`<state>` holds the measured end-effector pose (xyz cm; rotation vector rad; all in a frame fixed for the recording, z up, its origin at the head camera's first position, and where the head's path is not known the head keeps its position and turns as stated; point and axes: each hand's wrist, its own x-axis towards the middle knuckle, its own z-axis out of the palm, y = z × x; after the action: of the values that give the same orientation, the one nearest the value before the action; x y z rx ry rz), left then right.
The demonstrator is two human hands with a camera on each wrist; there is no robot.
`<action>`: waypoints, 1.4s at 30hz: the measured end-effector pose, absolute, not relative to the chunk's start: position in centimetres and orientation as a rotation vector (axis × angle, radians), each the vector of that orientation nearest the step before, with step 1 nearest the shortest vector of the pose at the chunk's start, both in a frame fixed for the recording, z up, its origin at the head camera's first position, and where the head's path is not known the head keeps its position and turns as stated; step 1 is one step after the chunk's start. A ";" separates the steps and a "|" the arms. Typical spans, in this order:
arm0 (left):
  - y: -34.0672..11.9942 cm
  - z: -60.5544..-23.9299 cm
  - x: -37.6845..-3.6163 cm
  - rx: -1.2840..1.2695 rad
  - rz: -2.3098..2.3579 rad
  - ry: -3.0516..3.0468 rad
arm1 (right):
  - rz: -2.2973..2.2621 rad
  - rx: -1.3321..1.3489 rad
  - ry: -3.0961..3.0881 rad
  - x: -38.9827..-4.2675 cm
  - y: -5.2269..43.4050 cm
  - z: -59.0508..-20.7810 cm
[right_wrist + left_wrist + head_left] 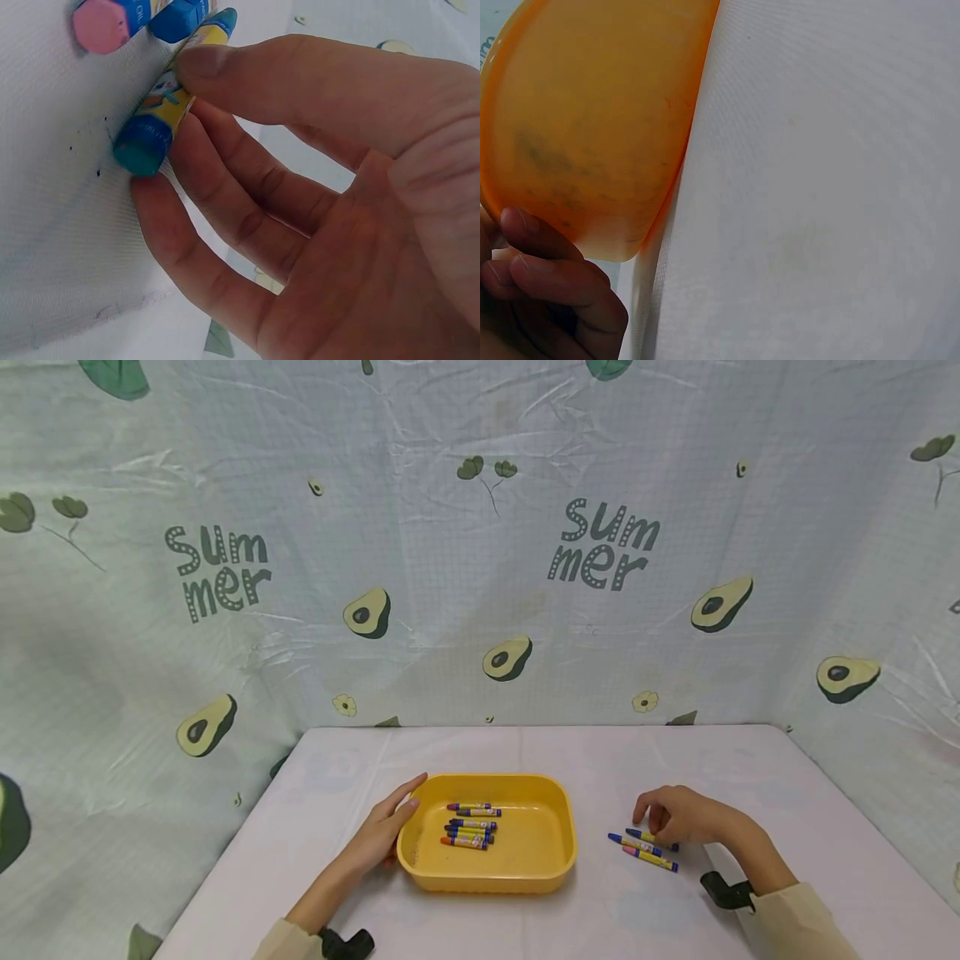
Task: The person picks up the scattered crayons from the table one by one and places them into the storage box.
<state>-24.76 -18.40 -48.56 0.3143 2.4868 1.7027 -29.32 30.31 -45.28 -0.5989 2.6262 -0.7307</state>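
In the head view my left hand [372, 837] grips the left end of a yellow plastic tray [528, 852], thumb at the rim. The left wrist view has its curled fingers [570, 289] close against the tray's outer wall [592, 97]. Several crayons in yellow-and-blue wrappers, among them an orange-red crayon [465, 842], lie inside the tray. To the right, my right hand [693, 817] pinches a teal crayon [146, 142] between thumb and fingers, low over the table. Beside it lie a blue crayon [634, 843] and a pink crayon [650, 858].
A white cloth covers the table [600, 927]. Behind it hangs a pale curtain [435, 543] printed with avocados and lettering. A stretch of tabletop separates the tray from the loose crayons.
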 end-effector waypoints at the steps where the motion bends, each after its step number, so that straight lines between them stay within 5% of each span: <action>1: -18.4 -48.5 -24.7 0.316 1.709 2.484 | -0.721 -0.597 2.628 -29.3 30.3 -45.3; 42: -18.3 -48.5 -24.5 0.267 1.710 2.477 | -0.696 -0.698 2.724 -28.8 30.2 -45.1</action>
<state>-24.49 -18.33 -48.54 0.2667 2.4767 1.7101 -28.79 30.21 -45.10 -0.6983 2.7239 -0.6956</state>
